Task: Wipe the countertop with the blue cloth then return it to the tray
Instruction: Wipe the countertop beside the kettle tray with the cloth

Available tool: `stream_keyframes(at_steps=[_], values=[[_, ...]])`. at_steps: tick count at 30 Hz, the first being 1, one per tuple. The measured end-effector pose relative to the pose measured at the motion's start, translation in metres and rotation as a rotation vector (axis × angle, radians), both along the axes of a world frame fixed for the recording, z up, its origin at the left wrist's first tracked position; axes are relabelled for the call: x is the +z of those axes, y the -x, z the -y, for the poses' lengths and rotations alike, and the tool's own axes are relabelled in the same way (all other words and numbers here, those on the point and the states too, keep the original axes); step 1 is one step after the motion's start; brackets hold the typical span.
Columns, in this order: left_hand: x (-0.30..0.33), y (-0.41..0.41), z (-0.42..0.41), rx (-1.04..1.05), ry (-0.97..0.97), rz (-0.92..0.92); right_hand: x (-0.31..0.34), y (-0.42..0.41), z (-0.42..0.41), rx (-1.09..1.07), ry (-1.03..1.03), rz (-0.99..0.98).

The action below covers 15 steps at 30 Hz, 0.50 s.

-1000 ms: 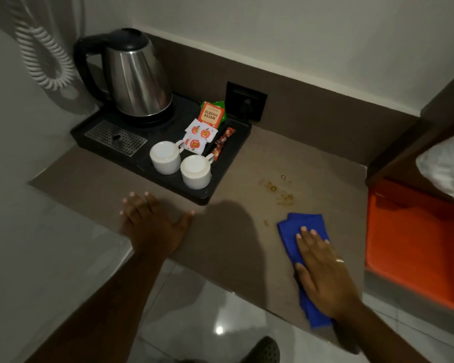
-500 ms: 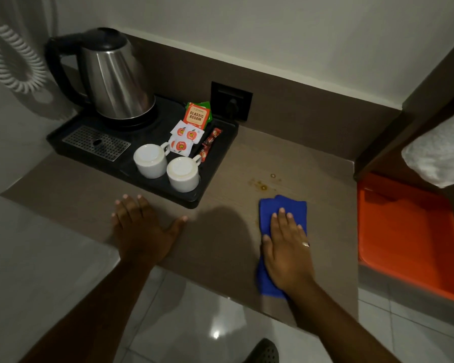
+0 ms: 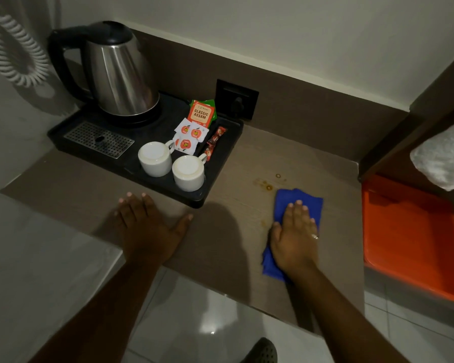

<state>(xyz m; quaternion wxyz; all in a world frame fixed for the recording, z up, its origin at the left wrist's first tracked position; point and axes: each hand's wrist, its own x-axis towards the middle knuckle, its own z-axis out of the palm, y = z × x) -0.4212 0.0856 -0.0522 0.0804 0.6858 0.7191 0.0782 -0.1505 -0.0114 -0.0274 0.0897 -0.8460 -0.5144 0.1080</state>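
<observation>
The blue cloth (image 3: 308, 203) lies on the brown countertop (image 3: 294, 155), right of centre. My right hand (image 3: 295, 237) presses flat on top of it, fingers together and pointing away from me, a ring on one finger. The cloth's far edge sits just short of several small brownish stains (image 3: 268, 186). My left hand (image 3: 148, 229) rests palm down on the counter's near edge, fingers spread, holding nothing. An orange tray (image 3: 409, 231) sits to the right, beyond the counter's end and a little lower.
A black tray (image 3: 220, 163) at the back left holds a steel kettle (image 3: 118, 74), two white cups (image 3: 155, 158), and tea and sugar sachets (image 3: 201, 113). A wall socket (image 3: 236, 99) is behind it. A white towel (image 3: 446, 158) hangs over the orange tray. Tiled floor lies below.
My right hand has slid the blue cloth forward and left across the counter, closer to the stains. My left hand has stayed planted on the counter edge.
</observation>
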Motion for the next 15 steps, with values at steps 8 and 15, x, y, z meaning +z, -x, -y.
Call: stream_keyframes(at_steps=[8,15], values=[[0.009,0.0,0.005,-0.009,0.035,0.009,-0.001,-0.05,0.057,0.05,0.003,0.021],[0.009,-0.001,0.005,-0.009,0.041,0.016,0.004,-0.003,-0.019,-0.546,0.073,-0.035]])
